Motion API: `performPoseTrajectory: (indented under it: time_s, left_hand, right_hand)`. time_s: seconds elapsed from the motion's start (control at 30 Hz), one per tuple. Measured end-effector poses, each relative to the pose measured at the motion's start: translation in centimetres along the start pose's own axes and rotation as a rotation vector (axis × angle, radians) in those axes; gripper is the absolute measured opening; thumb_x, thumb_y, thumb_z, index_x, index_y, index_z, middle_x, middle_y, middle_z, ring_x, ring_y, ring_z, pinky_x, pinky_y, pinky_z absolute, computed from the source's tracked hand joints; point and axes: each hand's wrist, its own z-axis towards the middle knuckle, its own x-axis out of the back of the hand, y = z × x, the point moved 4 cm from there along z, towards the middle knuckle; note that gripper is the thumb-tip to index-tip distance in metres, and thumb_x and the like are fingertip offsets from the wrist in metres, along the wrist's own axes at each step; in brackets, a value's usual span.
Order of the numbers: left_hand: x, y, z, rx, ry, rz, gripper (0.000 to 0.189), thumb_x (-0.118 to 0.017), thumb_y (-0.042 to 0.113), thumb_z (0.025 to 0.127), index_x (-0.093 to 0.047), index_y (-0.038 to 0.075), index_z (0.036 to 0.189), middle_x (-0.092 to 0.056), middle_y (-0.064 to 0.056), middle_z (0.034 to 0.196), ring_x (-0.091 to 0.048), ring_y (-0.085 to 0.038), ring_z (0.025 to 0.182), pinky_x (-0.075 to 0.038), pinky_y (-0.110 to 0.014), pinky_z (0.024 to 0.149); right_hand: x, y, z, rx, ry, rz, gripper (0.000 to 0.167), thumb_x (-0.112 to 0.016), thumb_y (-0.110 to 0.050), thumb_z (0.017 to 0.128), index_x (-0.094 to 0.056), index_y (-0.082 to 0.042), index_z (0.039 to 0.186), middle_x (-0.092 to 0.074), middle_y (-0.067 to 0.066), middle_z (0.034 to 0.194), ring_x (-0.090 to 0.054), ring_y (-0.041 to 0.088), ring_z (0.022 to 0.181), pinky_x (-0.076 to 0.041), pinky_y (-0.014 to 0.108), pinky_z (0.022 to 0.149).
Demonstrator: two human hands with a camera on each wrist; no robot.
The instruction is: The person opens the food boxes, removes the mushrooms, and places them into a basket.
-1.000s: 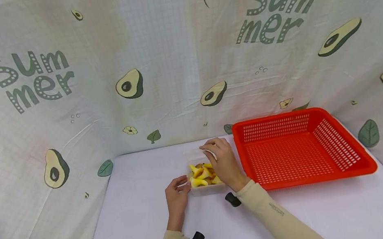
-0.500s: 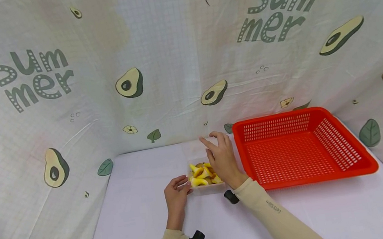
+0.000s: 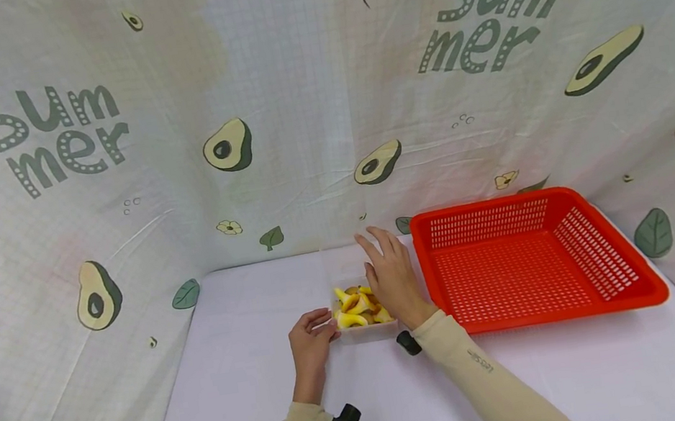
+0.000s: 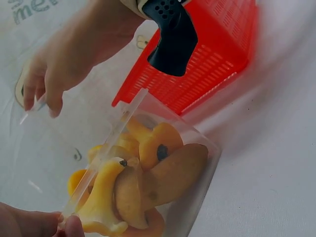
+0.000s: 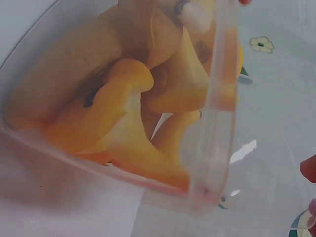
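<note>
A clear plastic box (image 3: 365, 334) on the table holds yellow trumpet-shaped pieces (image 3: 361, 304) with dark tips, like toy mushrooms, and brown ones (image 4: 175, 175). Its clear lid (image 3: 340, 261) stands raised at the back, faint against the cloth. My left hand (image 3: 313, 345) pinches the box's left rim between thumb and fingers, seen close in the left wrist view. Over the box's right side reaches my right hand (image 3: 395, 276), fingers stretched and thumb apart. In the left wrist view, the lid's edge passes between that thumb and the fingers; how firmly they touch it is hard to see.
Just right of the box stands a red perforated basket (image 3: 511, 321). A white cloth (image 3: 237, 371) covers the table, and a printed curtain (image 3: 288, 101) rises behind it. Dark wrist cameras (image 3: 344, 420) sit on both sleeves.
My right hand has moved away toward the back, its fingers spreading from a pinch on the lid. The lid has swung further back. My left hand stays at the box.
</note>
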Motion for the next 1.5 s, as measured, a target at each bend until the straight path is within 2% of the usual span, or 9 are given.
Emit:
performPoseTrajectory:
  time_s: [0.43,0.6,1.03,1.27,1.4,1.5]
  left_hand:
    - [-0.2,0.3,-0.2,0.015,-0.002,0.004,0.030,-0.073,-0.010,0.093,-0.065,-0.013,0.121,-0.069,-0.030,0.119,-0.070,-0.015,0.080,-0.066,-0.024,0.067]
    - [-0.4,0.3,-0.1,0.013,0.002,0.008,0.028,-0.074,-0.009,0.093,-0.067,-0.012,0.120,-0.069,-0.029,0.117,-0.068,-0.015,0.078,-0.066,-0.026,0.068]
    - [-0.4,-0.3,0.1,0.031,0.018,0.021,0.023,-0.072,-0.010,0.094,-0.068,-0.009,0.117,-0.070,-0.025,0.115,-0.069,-0.016,0.079,-0.066,-0.024,0.069]
    - [-0.3,-0.2,0.1,0.032,0.018,0.014,0.023,-0.072,-0.010,0.093,-0.068,-0.008,0.117,-0.071,-0.024,0.114,-0.069,-0.015,0.078,-0.066,-0.023,0.069]
    - [-0.2,-0.2,0.1,0.032,0.015,0.006,0.023,-0.073,-0.009,0.094,-0.068,-0.009,0.117,-0.070,-0.024,0.113,-0.069,-0.015,0.078,-0.066,-0.024,0.069]
    - [-0.1,-0.1,0.0,0.030,0.013,0.002,0.024,-0.073,-0.009,0.094,-0.068,-0.010,0.117,-0.070,-0.026,0.114,-0.069,-0.015,0.078,-0.066,-0.024,0.069]
  right_hand:
    - [-0.8,0.9,0.6,-0.022,-0.061,-0.035,0.063,-0.074,-0.007,0.098,-0.050,-0.006,0.156,-0.044,0.017,0.159,-0.040,0.036,0.147,-0.041,0.056,0.122]
    - [-1.1,1.3,1.0,-0.033,-0.086,-0.034,0.060,-0.069,-0.010,0.102,-0.047,-0.005,0.158,-0.042,0.017,0.162,-0.038,0.036,0.150,-0.040,0.055,0.124]
    - [-1.0,1.2,0.9,-0.039,-0.103,-0.050,0.063,-0.073,-0.011,0.099,-0.049,-0.005,0.156,-0.042,0.016,0.163,-0.038,0.036,0.150,-0.039,0.055,0.124]
    - [0.3,0.0,0.1,0.028,-0.044,0.018,0.056,-0.076,-0.007,0.095,-0.058,-0.003,0.148,-0.049,0.016,0.158,-0.042,0.038,0.147,-0.042,0.058,0.121]
    - [0.9,-0.9,-1.0,0.094,-0.046,0.049,0.053,-0.080,-0.007,0.092,-0.063,-0.005,0.143,-0.053,0.014,0.155,-0.047,0.036,0.143,-0.044,0.058,0.118]
    - [1.0,-1.5,-1.9,0.151,-0.079,0.078,0.051,-0.084,-0.007,0.089,-0.068,-0.007,0.138,-0.057,0.011,0.151,-0.051,0.033,0.139,-0.047,0.056,0.116]
